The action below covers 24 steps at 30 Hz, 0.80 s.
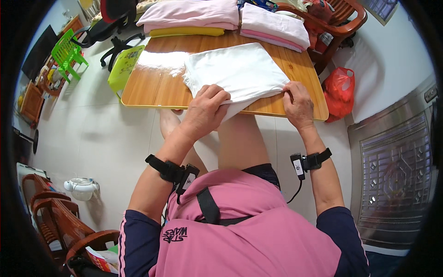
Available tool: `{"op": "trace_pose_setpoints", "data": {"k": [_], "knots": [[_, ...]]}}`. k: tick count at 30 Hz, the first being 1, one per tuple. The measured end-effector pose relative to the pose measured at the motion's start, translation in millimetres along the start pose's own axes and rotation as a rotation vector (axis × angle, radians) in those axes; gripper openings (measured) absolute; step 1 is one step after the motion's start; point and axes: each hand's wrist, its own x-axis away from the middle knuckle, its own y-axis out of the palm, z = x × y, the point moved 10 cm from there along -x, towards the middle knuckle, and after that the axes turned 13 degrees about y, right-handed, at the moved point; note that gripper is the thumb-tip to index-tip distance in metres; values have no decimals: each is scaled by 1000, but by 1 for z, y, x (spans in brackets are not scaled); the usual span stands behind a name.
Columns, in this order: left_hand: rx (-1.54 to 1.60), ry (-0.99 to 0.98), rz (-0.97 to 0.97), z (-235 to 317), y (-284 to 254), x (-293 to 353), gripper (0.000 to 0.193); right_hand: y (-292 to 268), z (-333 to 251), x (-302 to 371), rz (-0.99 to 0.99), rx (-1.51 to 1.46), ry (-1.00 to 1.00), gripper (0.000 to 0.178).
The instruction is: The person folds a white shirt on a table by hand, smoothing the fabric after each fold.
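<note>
A white folded cloth (240, 69) lies on the wooden table (157, 87), with part of its near edge hanging over the table's front. My left hand (206, 111) is closed on the near left part of the cloth, fingers bent over its edge. At the near right corner, my right hand (297, 102) pinches the cloth between thumb and fingers. The cloth's layers look flat on top, and its left edge shows several folds.
Pink folded cloth (191, 16) rests on a yellow one (187, 32) at the back left. Another pink stack (275, 27) sits at the back right. Beyond are a wooden armchair (348, 23), a red plastic bag (340, 94), a green stool (124, 69) and an office chair (115, 27).
</note>
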Motion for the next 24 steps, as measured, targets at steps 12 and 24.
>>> {"op": "trace_pose_setpoints", "data": {"k": [12, 24], "knots": [[9, 8, 1, 0, 1, 1, 14, -1, 2, 2, -9, 17, 4, 13], [6, -18, 29, 1, -2, -2, 10, -3, 2, 2, 8, 3, 8, 11]]}}
